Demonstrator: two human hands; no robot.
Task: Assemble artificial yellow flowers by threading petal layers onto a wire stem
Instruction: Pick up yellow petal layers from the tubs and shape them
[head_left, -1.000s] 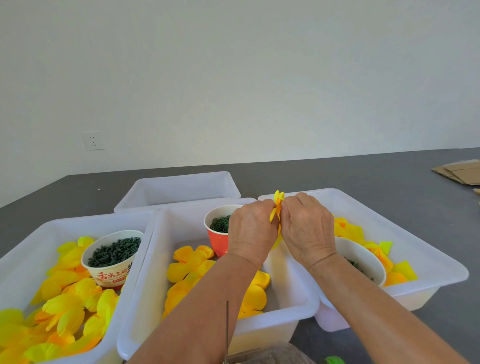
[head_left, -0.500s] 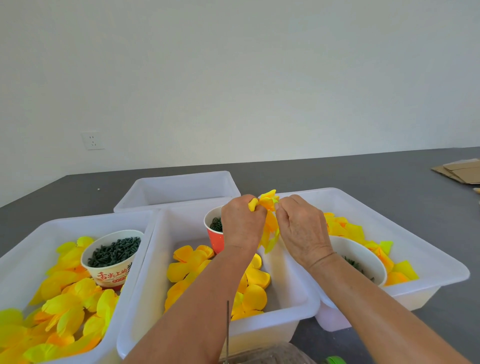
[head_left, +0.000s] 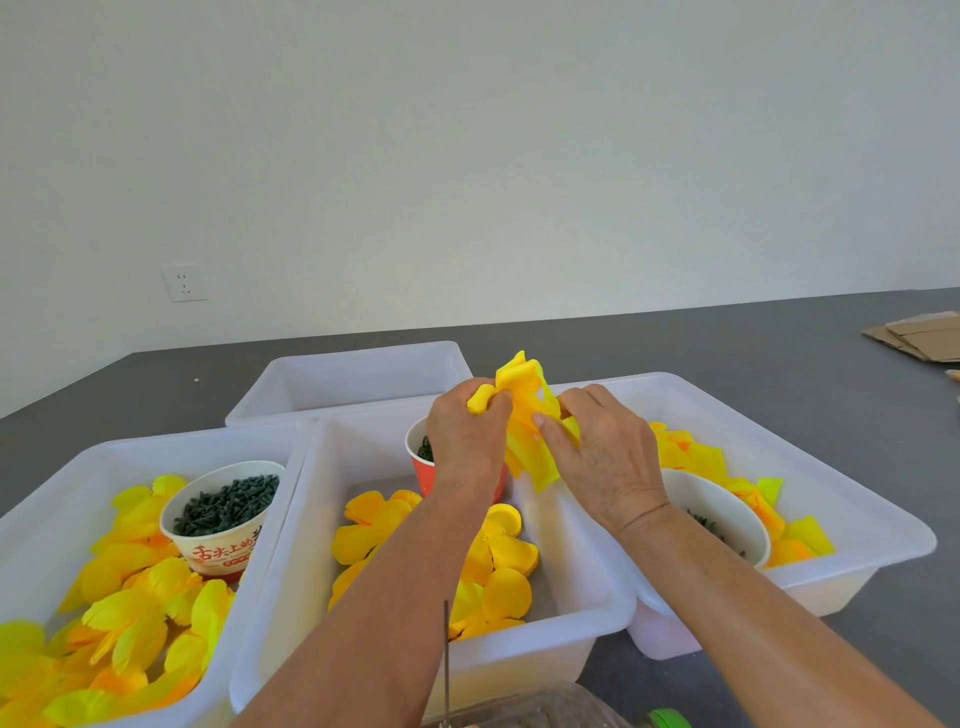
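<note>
Both hands are raised over the middle white bin (head_left: 571, 613). A bunch of yellow petal layers (head_left: 527, 421) fans out between them. My left hand (head_left: 467, 441) pinches the bunch's left edge with curled fingers. My right hand (head_left: 602, 457) grips its right side, thumb pressed on the petals. A thin wire stem (head_left: 445, 660) stands upright at the bottom centre, apart from both hands. Loose yellow petals (head_left: 498, 566) lie in the middle bin under my forearms.
The left bin (head_left: 47, 493) holds yellow petals and a paper bowl of dark green pieces (head_left: 223, 506). A red cup (head_left: 423, 467) sits behind my left hand. The right bin (head_left: 883, 525) holds petals and a white bowl (head_left: 727, 514). An empty bin (head_left: 358, 374) stands behind. Cardboard (head_left: 919, 338) lies far right.
The hands have drawn slightly apart and risen, and the petal bunch, earlier squeezed tight between them, has spread open into a wider fan.
</note>
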